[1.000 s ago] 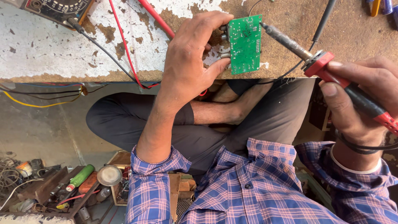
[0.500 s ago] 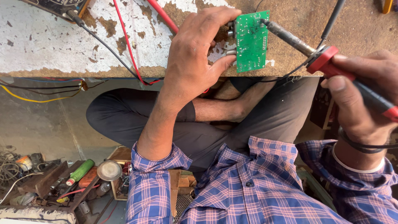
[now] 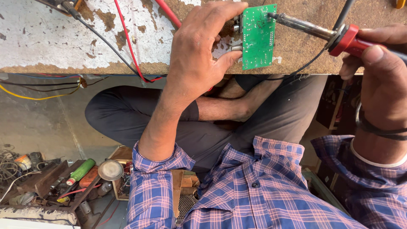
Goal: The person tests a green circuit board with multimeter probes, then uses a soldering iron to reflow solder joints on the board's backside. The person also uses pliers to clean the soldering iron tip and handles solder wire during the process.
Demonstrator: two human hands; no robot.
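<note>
Gripping one flat, rectangular green circuit board (image 3: 258, 36) by its edge, the left hand (image 3: 199, 55) had thumb below and fingers (image 3: 224, 12) curled above, clamped on the board over a worn, paint-flaked bench top (image 3: 51, 38). One soldering iron (image 3: 339, 36), with a dull metal shaft and glossy red collar, lay clamped in the right hand (image 3: 381, 80); its tip met the board's upper corner, just beyond the left fingertips. Two leads, red (image 3: 127, 42) and black (image 3: 97, 36), trailed left of the wrist.

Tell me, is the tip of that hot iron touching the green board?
Touching. In the head view, the soldering iron tip meets the top edge of the green board, with no gap visible, while the left hand holds the board.
</note>
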